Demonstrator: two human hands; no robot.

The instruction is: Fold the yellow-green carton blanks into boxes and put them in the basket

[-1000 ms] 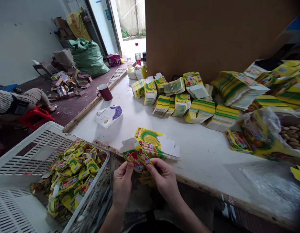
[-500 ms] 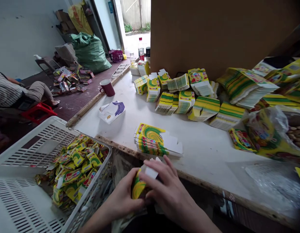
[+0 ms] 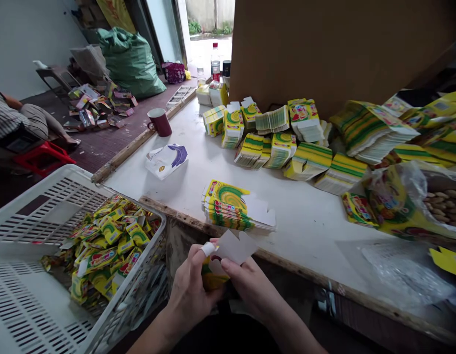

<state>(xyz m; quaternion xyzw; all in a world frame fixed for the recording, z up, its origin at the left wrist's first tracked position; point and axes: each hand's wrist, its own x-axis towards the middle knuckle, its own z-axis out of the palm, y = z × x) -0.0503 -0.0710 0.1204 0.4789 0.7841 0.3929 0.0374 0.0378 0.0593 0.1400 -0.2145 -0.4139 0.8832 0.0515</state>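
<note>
A small yellow carton is held between my two hands, just in front of the table's near edge. Its white inner flaps stand up and open at the top. Wrapped round the carton's left side is my left hand, with the thumb side near a white tab. My right hand pinches the large white flap on the right, thumb on top. The carton's lower part is mostly hidden by my fingers. Beyond my hands, a stack of flattened yellow-green cartons lies on the table.
To the left stands a white plastic basket with many yellow packs. A maroon mug and a tissue packet sit on the table. Bundled cartons line the back; a bag of nuts is right. A seated person is far left.
The carton's white flaps have swung up and spread open. My right hand, earlier over the carton's top, has moved to its right side and grips a flap. The view has shifted slightly.
</note>
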